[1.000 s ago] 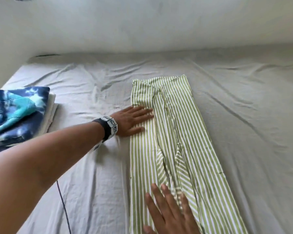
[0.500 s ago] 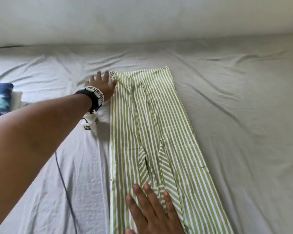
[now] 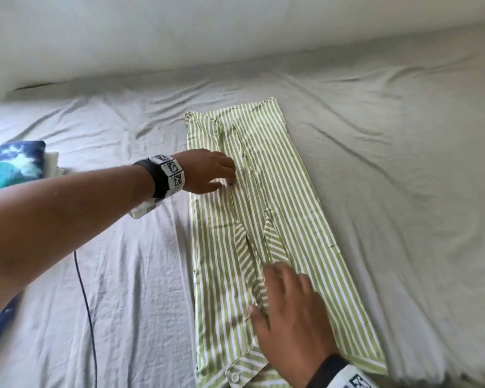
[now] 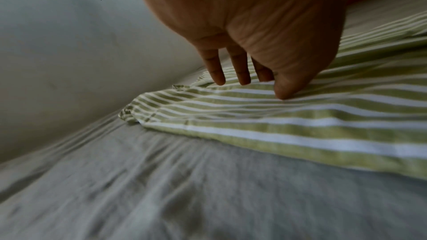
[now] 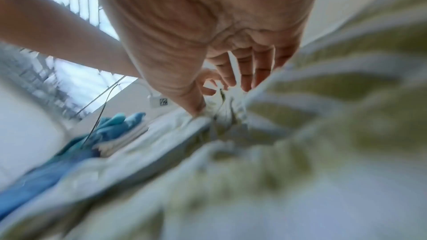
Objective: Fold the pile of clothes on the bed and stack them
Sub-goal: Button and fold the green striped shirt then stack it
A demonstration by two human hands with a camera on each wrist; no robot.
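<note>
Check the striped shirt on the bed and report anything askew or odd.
Nothing is damaged. The striped shirt lies in a long narrow fold, but its far edge is uneven: the left corner is crumpled. The left hand touches it nearby.

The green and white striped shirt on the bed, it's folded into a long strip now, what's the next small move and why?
Probably grip the collar end and fold it toward the hem. The green and white striped shirt already lies as a long narrow strip on the grey bed sheet, sleeves tucked in. The left hand touches its upper part, the right hand rests on the near end.
</note>
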